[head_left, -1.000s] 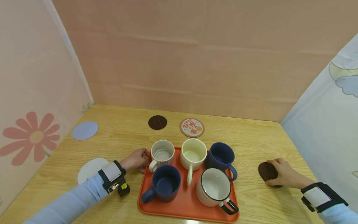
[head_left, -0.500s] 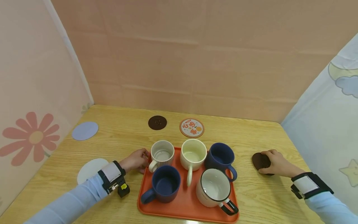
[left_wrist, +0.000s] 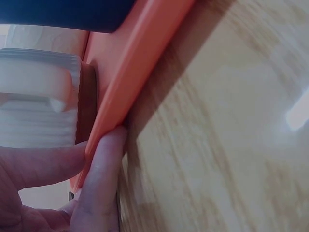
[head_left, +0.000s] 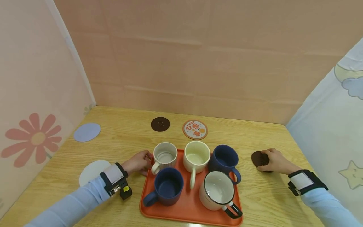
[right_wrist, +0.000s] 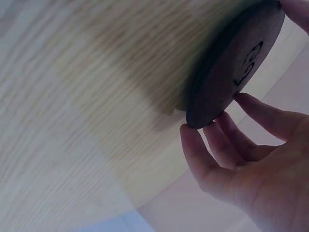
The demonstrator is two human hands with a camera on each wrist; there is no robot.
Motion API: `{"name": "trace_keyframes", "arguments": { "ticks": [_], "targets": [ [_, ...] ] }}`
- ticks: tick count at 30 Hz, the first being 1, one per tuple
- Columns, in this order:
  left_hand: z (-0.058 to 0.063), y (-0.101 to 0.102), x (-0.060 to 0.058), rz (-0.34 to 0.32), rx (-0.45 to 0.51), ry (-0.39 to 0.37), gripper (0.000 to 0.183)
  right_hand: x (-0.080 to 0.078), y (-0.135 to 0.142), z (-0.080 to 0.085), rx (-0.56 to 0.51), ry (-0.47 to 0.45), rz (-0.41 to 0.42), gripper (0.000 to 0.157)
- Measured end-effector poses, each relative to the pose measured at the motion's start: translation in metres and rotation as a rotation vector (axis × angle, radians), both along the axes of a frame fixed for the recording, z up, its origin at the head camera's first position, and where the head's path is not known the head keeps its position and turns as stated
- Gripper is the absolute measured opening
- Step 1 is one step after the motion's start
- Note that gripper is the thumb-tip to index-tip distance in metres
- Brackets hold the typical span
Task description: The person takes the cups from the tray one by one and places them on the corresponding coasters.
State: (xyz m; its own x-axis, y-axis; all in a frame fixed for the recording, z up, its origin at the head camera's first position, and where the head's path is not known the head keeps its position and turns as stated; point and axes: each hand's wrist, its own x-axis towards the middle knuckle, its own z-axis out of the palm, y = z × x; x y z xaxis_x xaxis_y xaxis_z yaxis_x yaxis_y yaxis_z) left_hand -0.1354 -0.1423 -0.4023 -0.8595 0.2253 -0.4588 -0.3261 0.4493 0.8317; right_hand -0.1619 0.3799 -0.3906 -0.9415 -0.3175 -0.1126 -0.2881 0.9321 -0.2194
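My left hand (head_left: 138, 162) pinches the rim of an orange-red tray (head_left: 193, 209) at its far left corner; the left wrist view shows thumb and finger on either side of that rim (left_wrist: 123, 96). Nearest to this hand on the tray is a ribbed off-white mug (head_left: 164, 155). Out to the right, my right hand (head_left: 278, 162) grips a round dark brown coaster (head_left: 258, 159) by its edge. Seen from the right wrist, the fingertips lie along the edge of the coaster (right_wrist: 236, 63), which bears a black mark and sits close over the wooden table.
Also on the tray stand two navy mugs (head_left: 168, 186), a cream mug (head_left: 196, 155) and a white mug with a black rim (head_left: 217, 190). Behind it lie a brown coaster (head_left: 160, 124) and a printed coaster (head_left: 195, 129). Lilac (head_left: 87, 132) and white (head_left: 92, 171) discs are at left.
My right hand has moved left and slightly away from me with the brown coaster, closer to the tray. The left hand, the tray and the mugs stay in place.
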Motion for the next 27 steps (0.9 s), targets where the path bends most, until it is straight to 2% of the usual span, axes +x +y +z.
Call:
{"name": "trace_keyframes", "arguments": {
  "ticks": [7, 16, 27],
  "targets": [
    [-0.002, -0.002, -0.002, -0.009, -0.026, 0.015, 0.035, -0.012, -0.007, 0.001, 0.001, 0.004, 0.016, 0.074],
    [-0.002, -0.002, -0.001, -0.012, 0.001, 0.023, 0.036, -0.026, -0.018, 0.003, 0.001, -0.009, 0.028, 0.075],
    [-0.001, -0.003, 0.0, -0.029, 0.024, 0.029, 0.037, -0.038, -0.032, 0.005, 0.004, -0.035, -0.007, 0.077]
  ]
}}
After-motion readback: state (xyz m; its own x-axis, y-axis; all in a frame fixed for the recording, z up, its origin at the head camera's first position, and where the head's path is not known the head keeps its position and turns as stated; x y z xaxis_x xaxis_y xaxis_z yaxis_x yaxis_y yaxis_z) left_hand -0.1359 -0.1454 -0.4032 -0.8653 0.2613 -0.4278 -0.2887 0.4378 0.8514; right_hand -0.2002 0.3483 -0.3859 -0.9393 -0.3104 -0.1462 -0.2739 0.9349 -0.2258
